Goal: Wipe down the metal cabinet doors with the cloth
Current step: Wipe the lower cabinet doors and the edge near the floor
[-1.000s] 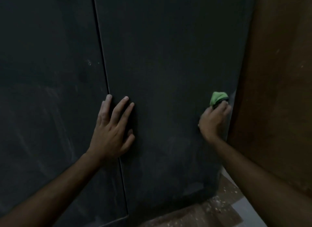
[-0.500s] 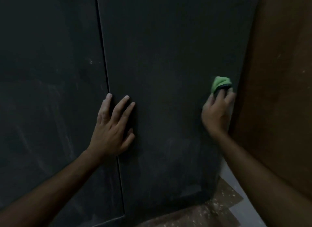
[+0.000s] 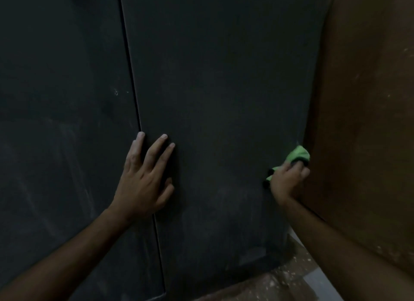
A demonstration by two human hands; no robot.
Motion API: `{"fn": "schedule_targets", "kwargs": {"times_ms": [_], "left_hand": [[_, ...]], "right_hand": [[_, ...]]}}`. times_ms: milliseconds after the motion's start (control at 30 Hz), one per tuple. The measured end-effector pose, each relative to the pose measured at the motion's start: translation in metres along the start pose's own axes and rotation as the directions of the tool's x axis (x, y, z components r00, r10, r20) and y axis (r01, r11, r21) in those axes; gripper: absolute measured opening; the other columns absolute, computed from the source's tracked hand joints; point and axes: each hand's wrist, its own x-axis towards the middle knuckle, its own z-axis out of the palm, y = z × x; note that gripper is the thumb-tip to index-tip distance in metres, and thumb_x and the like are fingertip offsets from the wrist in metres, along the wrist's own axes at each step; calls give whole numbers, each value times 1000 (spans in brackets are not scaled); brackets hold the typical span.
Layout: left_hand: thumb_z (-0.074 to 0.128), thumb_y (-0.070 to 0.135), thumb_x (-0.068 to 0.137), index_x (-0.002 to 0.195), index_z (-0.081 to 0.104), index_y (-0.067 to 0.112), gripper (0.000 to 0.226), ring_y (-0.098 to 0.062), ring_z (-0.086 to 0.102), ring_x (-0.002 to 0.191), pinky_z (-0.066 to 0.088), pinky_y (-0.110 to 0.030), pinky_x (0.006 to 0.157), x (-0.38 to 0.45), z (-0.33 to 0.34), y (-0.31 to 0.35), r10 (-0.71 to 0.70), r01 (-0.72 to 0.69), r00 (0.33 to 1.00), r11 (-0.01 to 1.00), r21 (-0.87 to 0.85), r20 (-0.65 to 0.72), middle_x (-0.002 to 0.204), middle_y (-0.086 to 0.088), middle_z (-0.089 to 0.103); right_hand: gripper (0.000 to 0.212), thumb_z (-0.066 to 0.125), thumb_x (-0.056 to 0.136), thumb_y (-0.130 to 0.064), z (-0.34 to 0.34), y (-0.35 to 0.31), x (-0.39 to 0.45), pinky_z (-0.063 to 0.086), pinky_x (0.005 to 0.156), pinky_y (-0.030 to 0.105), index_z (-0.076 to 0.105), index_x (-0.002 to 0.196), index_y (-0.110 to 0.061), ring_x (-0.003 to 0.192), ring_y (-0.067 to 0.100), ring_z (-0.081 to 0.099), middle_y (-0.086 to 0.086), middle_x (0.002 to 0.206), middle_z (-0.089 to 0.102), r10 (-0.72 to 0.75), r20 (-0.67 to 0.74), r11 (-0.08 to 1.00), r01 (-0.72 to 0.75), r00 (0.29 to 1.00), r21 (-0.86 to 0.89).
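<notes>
Beside the cloth (image 3: 299,154) stands a brown wall (image 3: 363,121).

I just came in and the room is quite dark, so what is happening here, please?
A person is wiping a dark metal cabinet. The right hand grips a green cloth against the right door, near its right edge beside a brown wall. The left hand rests flat, fingers spread, over the seam with the left door.

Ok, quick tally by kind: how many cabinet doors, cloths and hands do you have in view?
Cabinet doors: 2, left door and right door
Cloths: 1, green cloth
Hands: 2, left hand and right hand
Total: 5
</notes>
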Motion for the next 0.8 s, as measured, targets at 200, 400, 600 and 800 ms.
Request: {"fn": "schedule_targets", "kwargs": {"times_ms": [200, 400, 600, 800], "left_hand": [[55, 47, 89, 161, 39, 9, 83, -51, -3, 159, 20, -67, 124, 1, 3, 6, -23, 23, 1000, 1000, 6, 10, 172, -16, 23], [57, 46, 88, 162, 37, 11, 84, -50, -2, 159, 19, -63, 126, -1, 8, 2, -13, 13, 1000, 1000, 3, -14, 173, -13, 22], [58, 46, 87, 163, 34, 11, 87, -50, -7, 159, 16, -63, 126, -2, 13, 7, -37, 37, 999, 999, -10, -7, 175, -12, 17], [58, 45, 86, 162, 35, 10, 86, -51, -6, 159, 17, -63, 125, -2, 12, 7, -28, 27, 999, 1000, -16, -21, 174, -12, 17]], "right_hand": [[34, 43, 104, -35, 3, -50, 30, 30, 73, 21, 56, 117, -7, 70, 3, 40, 15, 122, 48, -115, -28, 992, 116, 993, 41], [34, 43, 108, -19, -10, 17, 11, 33, 100, 36, 53, 127, 6, 116, 44, 50, 31, 135, 44, 246, 27, 968, -245, 969, -47], [32, 50, 104, -22, 0, -24, 12, 23, 90, -2, 57, 122, 3, 106, 19, 47, 26, 128, 50, -311, -44, 950, 311, 949, -4], [31, 43, 107, -19, 4, -3, -12, 35, 96, 38, 50, 125, 6, 110, 45, 52, 28, 135, 41, 177, 42, 981, -174, 983, -84]]}}
